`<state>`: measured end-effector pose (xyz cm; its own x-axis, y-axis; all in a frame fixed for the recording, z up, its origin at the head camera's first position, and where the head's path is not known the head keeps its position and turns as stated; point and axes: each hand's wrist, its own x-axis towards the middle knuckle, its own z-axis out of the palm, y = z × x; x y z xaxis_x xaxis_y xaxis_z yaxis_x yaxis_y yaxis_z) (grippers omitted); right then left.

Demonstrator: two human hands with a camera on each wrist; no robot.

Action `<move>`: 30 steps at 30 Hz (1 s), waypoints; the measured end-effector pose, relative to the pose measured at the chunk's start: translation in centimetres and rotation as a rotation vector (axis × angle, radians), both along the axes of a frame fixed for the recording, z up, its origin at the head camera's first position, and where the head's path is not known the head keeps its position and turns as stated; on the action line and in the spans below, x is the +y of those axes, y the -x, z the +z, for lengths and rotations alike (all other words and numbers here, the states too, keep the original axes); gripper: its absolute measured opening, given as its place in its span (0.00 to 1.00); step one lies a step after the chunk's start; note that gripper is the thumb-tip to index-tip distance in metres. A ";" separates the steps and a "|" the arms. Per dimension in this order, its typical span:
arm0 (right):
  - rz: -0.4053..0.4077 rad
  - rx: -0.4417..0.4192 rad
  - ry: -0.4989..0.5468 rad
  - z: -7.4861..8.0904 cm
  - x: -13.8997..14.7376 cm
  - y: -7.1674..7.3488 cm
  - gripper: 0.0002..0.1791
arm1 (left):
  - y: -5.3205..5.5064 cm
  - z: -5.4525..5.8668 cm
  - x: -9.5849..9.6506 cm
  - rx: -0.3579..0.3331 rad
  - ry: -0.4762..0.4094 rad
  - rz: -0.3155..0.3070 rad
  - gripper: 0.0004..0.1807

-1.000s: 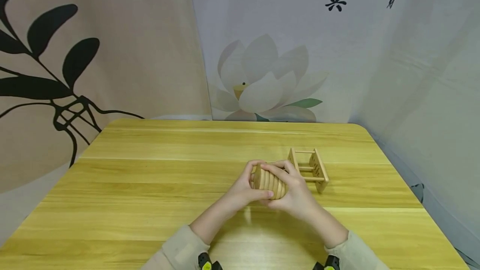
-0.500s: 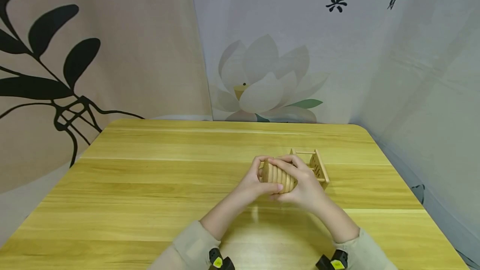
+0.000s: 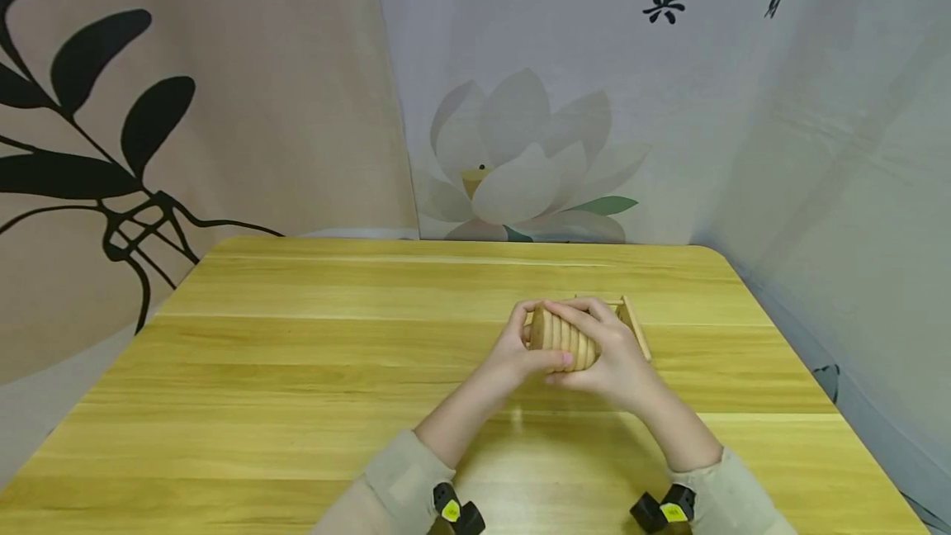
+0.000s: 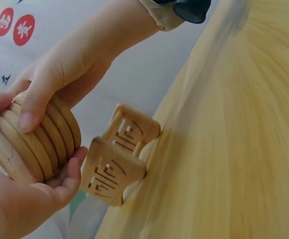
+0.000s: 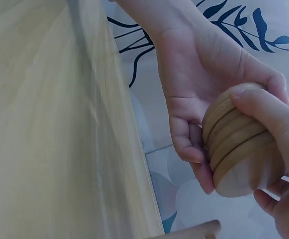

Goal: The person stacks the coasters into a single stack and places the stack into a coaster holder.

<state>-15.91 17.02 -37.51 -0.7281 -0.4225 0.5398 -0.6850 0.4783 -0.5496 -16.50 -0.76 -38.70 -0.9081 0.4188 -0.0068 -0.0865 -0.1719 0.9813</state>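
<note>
Both hands grip one stack of round wooden discs, like coasters point(image 3: 562, 340), above the table. The left hand point(image 3: 514, 356) holds the stack's left end, its thumb along the near side. From the right, the right hand point(image 3: 622, 357) curls round the other end, fingers over the top. In the left wrist view the discs point(image 4: 40, 139) lie face to face, tilted, with a faint mark on the end one. A small wooden rack point(image 4: 113, 174) with cut-out slots in its end panels stands just beyond; the right hand hides most of it in the head view.
The wooden table point(image 3: 297, 403) extends to both sides of the arms. Behind it hangs a backdrop point(image 3: 535, 147) with a printed lotus. Black camera mounts point(image 3: 455, 510) sit on both wrists.
Both hands have moved right and away from the body, carrying the stack. They now cover more of the rack, which stays in place.
</note>
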 end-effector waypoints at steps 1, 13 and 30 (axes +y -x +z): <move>-0.003 -0.007 -0.002 0.1 0.1 0.1 0.47 | 0.0 0.1 0.1 -0.005 -0.003 0.005 0.41; 0.009 -0.118 0.019 1.1 1.8 0.7 0.47 | 0.6 0.3 2.2 -0.002 -0.054 0.001 0.41; -0.021 -0.061 0.010 2.0 3.9 2.0 0.44 | 2.1 1.0 4.4 0.026 -0.082 -0.032 0.37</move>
<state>-17.88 20.96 -35.47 -0.7686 -0.4016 0.4980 -0.6398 0.4866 -0.5949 -18.60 3.67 -37.72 -0.8937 0.4457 0.0517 -0.0682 -0.2488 0.9662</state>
